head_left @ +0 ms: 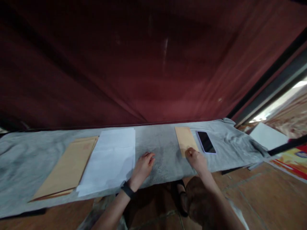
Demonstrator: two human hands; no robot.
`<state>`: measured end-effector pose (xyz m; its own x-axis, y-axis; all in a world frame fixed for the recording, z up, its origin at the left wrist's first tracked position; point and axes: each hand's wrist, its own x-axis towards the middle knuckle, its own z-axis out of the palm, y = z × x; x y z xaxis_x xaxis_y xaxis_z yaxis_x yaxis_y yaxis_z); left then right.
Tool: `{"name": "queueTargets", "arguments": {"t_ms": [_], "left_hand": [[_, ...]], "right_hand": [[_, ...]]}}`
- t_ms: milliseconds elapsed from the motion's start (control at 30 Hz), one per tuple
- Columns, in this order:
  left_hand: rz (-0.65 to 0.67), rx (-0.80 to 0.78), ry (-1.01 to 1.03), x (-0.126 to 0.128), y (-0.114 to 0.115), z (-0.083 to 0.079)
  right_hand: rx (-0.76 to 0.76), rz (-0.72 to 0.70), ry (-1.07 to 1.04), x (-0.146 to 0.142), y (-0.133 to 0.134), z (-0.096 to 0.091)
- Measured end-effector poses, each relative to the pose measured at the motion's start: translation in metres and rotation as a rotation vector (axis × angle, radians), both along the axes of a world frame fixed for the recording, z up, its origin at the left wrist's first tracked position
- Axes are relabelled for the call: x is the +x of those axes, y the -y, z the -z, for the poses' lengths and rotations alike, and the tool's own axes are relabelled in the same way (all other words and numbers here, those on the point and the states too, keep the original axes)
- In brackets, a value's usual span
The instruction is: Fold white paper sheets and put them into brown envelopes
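A small brown envelope (185, 138) lies on the grey cloth to the right of centre. My right hand (195, 158) is closed at its near end, fingers curled over the paper; the exact grip is partly hidden. My left hand (143, 164), with a dark band on the wrist, rests loosely curled above the cloth, and nothing shows in its fingers. Just left of it is a stack of white paper sheets (110, 156). Beyond the sheets lie large brown envelopes (68, 163), slightly fanned. A phone (206, 142) with a pale purple edge lies right of the small envelope.
Grey cloth (158, 137) covers the long narrow surface. Dark red fabric (153, 80) hangs along its far side. At right are a dark frame post (271, 76), a white panel (268, 135) and a colourful printed sheet (295, 161). A tiled floor (242, 191) shows below.
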<state>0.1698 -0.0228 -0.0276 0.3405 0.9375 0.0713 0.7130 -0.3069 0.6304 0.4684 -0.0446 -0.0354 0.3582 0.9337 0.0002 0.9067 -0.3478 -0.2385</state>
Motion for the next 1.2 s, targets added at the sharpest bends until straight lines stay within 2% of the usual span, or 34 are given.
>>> {"name": "queueTargets", "arguments": {"t_ms": [133,233,300,367,500,633,733,900,1067,1200], "left_hand": [[-0.081,0.086,-0.098,-0.017,-0.004,-0.010],[-0.301,0.099,-0.229,-0.047,-0.011,-0.017],[-0.462,0.008,-0.353,-0.070,-0.014,-0.019],[-0.523,-0.147,-0.449,-0.089,-0.014,-0.018],[-0.473,-0.314,-0.565,-0.107,-0.008,-0.016],[-0.398,-0.386,-0.612,-0.107,-0.003,-0.019],[-0.372,-0.395,-0.636,-0.104,0.001,-0.022],[-0.396,-0.354,-0.620,-0.099,0.005,-0.029],[-0.413,-0.257,-0.597,-0.099,0.003,-0.034],[-0.471,-0.159,-0.589,-0.106,-0.001,-0.032]], "right_hand": [[0.064,-0.033,-0.107,0.008,-0.003,0.013],[0.172,-0.056,-0.256,0.012,-0.009,0.018],[0.227,-0.091,-0.333,0.003,-0.014,0.019],[0.270,-0.152,-0.418,-0.017,-0.018,0.018],[0.296,-0.346,-0.690,-0.075,-0.026,0.020],[0.072,-0.411,-1.068,-0.139,-0.036,0.025],[-0.018,-0.406,-1.290,-0.183,-0.046,0.029],[-0.126,-0.313,-1.352,-0.234,-0.063,0.030],[-0.176,-0.158,-1.359,-0.254,-0.070,0.025],[-0.220,-0.128,-1.299,-0.264,-0.070,0.021]]}}
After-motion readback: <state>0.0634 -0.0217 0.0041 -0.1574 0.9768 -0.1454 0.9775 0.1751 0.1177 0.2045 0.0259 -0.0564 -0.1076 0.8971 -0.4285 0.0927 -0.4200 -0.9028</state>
